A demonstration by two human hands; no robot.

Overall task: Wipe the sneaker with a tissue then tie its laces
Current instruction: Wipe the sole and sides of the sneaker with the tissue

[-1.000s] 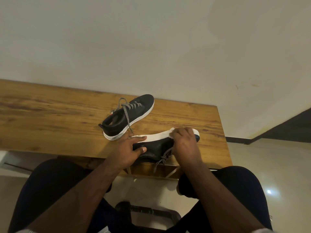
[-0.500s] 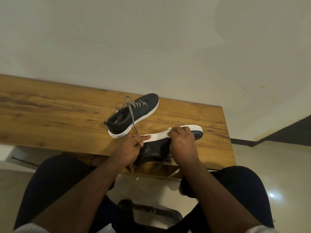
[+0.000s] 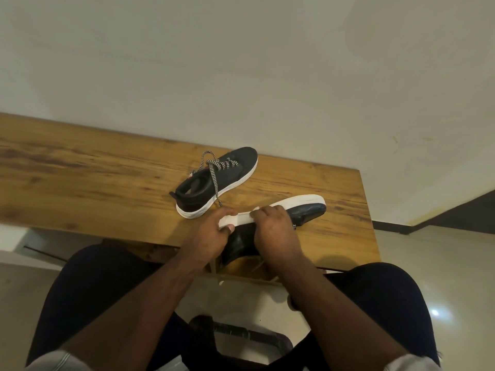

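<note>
Sneaker (image 3: 308,210) tipped sole-up at tabletop (image 3: 80,183) near edge; left hand (image 3: 211,234) gripping heel, thumb now over sole rim; right hand (image 3: 276,231) pressing tissue (image 3: 255,209) midway along sole. Wiping underway, laces untied.

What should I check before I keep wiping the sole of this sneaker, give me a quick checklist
1. Near sneaker steadied: ok, it lies on its side on the table, and the left hand grips its heel end.
2. Tissue in the right hand: cannot tell; only a small white edge shows at the fingertips on the white sole.
3. Sneaker fully on the table: not ok, its heel end overhangs the near edge.
4. Its laces: not ok, loose, hanging toward the near edge.
5. Second sneaker out of the way: ok, upright behind, apart from the hands.
</note>
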